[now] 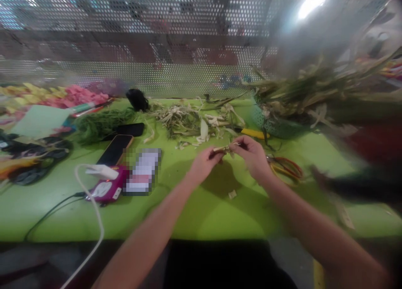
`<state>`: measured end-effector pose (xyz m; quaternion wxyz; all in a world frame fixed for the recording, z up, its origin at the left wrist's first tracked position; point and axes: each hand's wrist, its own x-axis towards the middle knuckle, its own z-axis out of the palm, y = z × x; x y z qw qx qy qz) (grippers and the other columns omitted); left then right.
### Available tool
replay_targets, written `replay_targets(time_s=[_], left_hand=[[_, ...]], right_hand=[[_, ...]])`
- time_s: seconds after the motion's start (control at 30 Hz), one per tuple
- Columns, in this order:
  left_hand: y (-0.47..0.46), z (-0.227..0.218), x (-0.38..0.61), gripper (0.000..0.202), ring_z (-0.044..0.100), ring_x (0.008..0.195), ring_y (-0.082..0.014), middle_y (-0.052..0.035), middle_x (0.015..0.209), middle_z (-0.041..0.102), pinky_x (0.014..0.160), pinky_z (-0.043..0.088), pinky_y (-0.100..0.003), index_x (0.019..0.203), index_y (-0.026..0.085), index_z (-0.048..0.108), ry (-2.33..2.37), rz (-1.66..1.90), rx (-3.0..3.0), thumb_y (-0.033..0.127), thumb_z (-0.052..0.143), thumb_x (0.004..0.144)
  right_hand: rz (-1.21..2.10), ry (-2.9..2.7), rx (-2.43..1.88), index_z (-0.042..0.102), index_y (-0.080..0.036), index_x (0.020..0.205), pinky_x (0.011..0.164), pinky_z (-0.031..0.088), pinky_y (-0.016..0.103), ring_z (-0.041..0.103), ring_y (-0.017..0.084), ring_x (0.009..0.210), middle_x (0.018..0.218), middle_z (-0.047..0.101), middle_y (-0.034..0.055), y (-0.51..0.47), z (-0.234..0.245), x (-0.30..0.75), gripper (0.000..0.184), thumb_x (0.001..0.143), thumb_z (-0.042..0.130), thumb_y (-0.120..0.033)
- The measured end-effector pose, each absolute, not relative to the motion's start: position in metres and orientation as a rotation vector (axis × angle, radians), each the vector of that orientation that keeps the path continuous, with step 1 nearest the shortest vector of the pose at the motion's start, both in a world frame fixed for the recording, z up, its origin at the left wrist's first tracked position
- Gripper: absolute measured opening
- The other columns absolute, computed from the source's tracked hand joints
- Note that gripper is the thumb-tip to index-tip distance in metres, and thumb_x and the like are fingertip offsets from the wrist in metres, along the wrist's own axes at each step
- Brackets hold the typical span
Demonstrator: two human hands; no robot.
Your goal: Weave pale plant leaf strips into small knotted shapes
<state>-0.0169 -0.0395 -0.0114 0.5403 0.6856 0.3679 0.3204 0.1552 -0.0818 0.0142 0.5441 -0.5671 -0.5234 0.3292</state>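
Observation:
Both my hands meet over the middle of a green table [201, 213]. My left hand [205, 162] pinches one end of a small pale strip of dried husk [223, 148]. At its other end, my right hand [249, 153] has thumb and fingers closed on the same strip. The strip's finer shape is blurred. Just beyond the hands lies a loose heap of dry husk pieces [179, 117]. A small pale scrap [232, 194] rests on the table below them. Scissors with red and yellow handles [287, 169] lie right of my right hand.
A green perforated basket [273, 123] overflows with long dry leaves at right. Phones [116, 148], a magenta power strip [109, 188] and a white cable [99, 218] lie left. A yellow-handled tool [254, 133] sits behind my right hand. A perforated metal panel [188, 42] stands behind the table.

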Motion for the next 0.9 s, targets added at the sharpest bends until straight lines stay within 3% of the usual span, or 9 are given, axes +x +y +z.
replay_targets(time_s=[0.37, 0.53, 0.7, 0.9], left_hand=[[-0.038, -0.023, -0.01, 0.015, 0.061, 0.076, -0.0148, -0.0039, 0.08, 0.069, 0.079, 0.048, -0.031, 0.082, 0.015, 0.063, 0.774, 0.831, 1.529, 0.029, 0.067, 0.078], [-0.04, -0.018, -0.013, 0.028, 0.065, 0.087, -0.0186, -0.0069, 0.092, 0.072, 0.09, 0.048, -0.038, 0.094, 0.016, 0.067, 0.771, 0.768, 1.489, 0.039, 0.069, 0.078], [-0.033, -0.002, -0.028, 0.046, 0.067, 0.092, -0.0208, -0.01, 0.101, 0.074, 0.094, 0.046, -0.04, 0.104, 0.018, 0.071, 0.779, 0.73, 1.321, 0.056, 0.053, 0.086], [-0.024, -0.01, -0.031, 0.037, 0.066, 0.087, -0.0191, -0.0076, 0.091, 0.074, 0.089, 0.045, -0.035, 0.092, 0.016, 0.071, 0.795, 0.591, 1.483, 0.049, 0.069, 0.076]], right_hand=[[0.946, -1.008, -1.18, 0.057, -0.021, 0.071, 0.067, 0.045, 0.029, 0.052, 0.013, 0.063, 0.066, 0.056, -0.0024, -0.086, 0.015, 0.148, 0.018, 0.072, 0.071, -0.032], [1.051, -0.958, -1.085, 0.06, -0.02, 0.07, 0.064, 0.041, 0.027, 0.049, 0.011, 0.061, 0.067, 0.055, -0.0026, -0.081, 0.014, 0.155, 0.02, 0.068, 0.077, -0.032], [0.998, -0.962, -1.082, 0.063, -0.021, 0.072, 0.062, 0.039, 0.027, 0.049, 0.011, 0.06, 0.065, 0.056, -0.003, -0.073, 0.01, 0.165, 0.019, 0.069, 0.077, -0.032], [0.975, -0.953, -1.105, 0.063, -0.021, 0.073, 0.064, 0.04, 0.027, 0.049, 0.012, 0.063, 0.067, 0.057, -0.003, -0.072, 0.009, 0.165, 0.02, 0.067, 0.078, -0.032]])
